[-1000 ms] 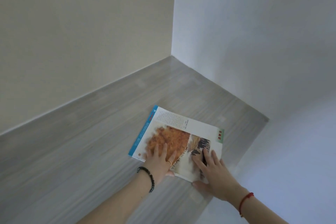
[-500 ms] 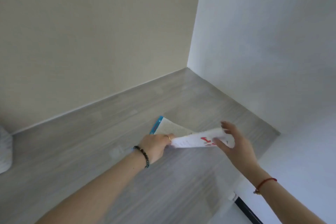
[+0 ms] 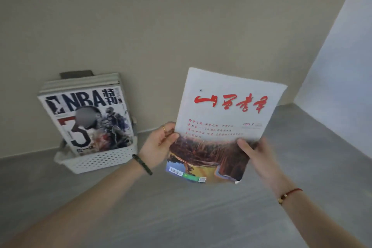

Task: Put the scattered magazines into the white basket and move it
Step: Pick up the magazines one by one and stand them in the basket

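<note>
I hold a white magazine [image 3: 225, 115] with red calligraphy and a landscape photo upright in the air, cover toward me. My left hand [image 3: 159, 147] grips its left edge and my right hand [image 3: 253, 153] grips its lower right part. To the left, the white perforated basket [image 3: 100, 160] stands on the grey floor against the wall. Several magazines stand in it, an NBA magazine [image 3: 88, 119] at the front, leaning back on the wall.
The grey wood-look floor [image 3: 181, 207] runs under my arms. A beige wall [image 3: 161, 26] stands behind the basket, and a white wall [image 3: 346, 66] closes the corner on the right.
Both hands have lifted the magazine off the floor and turned it upright. My view has swung left, bringing the basket with its magazines into sight.
</note>
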Demonstrator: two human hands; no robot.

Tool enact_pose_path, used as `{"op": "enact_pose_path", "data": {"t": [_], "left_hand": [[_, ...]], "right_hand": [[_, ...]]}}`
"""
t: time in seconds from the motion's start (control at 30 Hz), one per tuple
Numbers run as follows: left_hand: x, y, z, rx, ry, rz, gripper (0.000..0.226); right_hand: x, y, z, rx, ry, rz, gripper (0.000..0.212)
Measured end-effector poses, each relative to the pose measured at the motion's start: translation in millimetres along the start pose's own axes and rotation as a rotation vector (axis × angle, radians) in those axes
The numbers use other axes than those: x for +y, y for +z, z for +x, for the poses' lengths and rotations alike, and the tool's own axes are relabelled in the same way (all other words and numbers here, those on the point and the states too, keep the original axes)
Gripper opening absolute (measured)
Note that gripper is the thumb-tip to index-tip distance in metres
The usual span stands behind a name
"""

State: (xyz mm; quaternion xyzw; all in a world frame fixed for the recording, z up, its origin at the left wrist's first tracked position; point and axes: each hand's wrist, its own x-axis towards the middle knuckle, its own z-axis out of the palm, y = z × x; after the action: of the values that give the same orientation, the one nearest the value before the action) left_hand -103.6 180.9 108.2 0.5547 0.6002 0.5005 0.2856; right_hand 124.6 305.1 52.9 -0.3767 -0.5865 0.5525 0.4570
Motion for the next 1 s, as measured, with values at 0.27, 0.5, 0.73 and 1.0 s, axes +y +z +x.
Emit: {"op": "enact_pose_path", "data": {"t": [0.27, 0.5, 0.73, 1.0], "left_hand": [[-31, -161, -32, 0.456, -0.155, 0.101, 0.017], [-66, -259, -24, 0.751, -0.258, 0.038, 0.027], [-131, -281, 0, 0.869, -0.425, -0.062, 0.013], [-176, -260, -4, 0.904, -0.309, 0.071, 0.027]], "right_hand": [[-38, 188, 23, -0.091, -0.123, -0.042, 0.018], [-48, 314, 52, -0.124, -0.157, -0.112, 0.015], [-4, 364, 81, -0.121, -0.123, -0.217, 0.014], [60, 360, 92, -0.145, -0.012, -0.279, 0.021]]}}
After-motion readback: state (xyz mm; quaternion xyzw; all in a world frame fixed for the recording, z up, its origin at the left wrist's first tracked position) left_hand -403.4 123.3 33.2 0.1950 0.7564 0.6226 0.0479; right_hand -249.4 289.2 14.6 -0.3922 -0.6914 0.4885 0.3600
